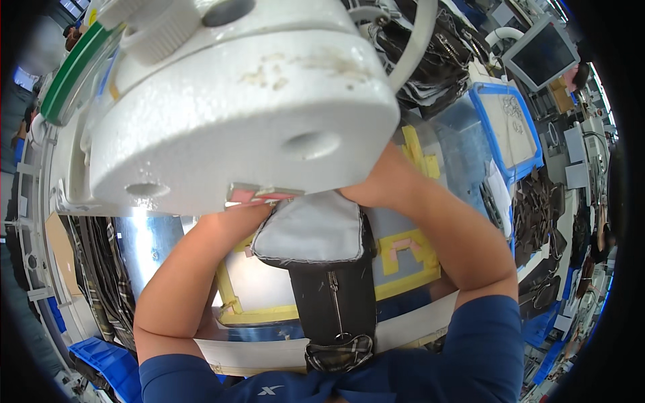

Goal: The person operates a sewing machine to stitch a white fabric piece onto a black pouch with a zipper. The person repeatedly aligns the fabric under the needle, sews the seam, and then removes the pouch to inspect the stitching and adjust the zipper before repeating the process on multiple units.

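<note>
The large white head of a sewing machine point(248, 127) fills the upper middle and covers most of both my hands. Of my left hand point(254, 215), only the back edge near the wrist shows, beside the left edge of a grey lining panel point(312, 228). My right hand point(371, 185) reaches in by the panel's right edge, its fingers hidden behind the machine. The panel belongs to a black fabric piece point(306, 295) running toward my chest, with a metal zipper point(336, 302) down its middle and a plaid end point(344, 354). What my fingers grip cannot be seen.
Yellow tape point(265, 316) frames parts of the metal work surface. At left hang dark and plaid fabric strips point(107, 275) above a blue bin point(111, 369). Dark zippered pieces point(437, 57) are heaped at the back right, near a blue-rimmed container point(476, 101) and a screen point(543, 54).
</note>
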`<action>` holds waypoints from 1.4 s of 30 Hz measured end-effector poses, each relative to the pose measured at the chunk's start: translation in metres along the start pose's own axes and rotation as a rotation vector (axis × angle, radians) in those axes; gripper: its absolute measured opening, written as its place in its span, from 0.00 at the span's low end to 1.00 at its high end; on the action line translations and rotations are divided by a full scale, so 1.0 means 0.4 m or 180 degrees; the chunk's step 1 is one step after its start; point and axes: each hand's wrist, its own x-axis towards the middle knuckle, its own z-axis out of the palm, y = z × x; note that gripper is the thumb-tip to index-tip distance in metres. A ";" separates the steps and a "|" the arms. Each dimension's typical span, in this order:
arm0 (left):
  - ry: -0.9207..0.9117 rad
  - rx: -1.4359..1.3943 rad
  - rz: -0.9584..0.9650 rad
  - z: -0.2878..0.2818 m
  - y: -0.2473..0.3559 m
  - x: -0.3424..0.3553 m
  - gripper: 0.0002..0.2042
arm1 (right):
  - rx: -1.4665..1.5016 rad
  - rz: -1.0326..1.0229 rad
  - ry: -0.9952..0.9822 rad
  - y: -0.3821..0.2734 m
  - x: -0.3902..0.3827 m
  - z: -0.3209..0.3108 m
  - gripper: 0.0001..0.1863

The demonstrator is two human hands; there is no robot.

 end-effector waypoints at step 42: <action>-0.1024 -0.0097 0.1756 -0.109 0.134 -0.087 0.37 | -0.0102 -0.0390 0.0281 0.011 -0.016 0.006 0.15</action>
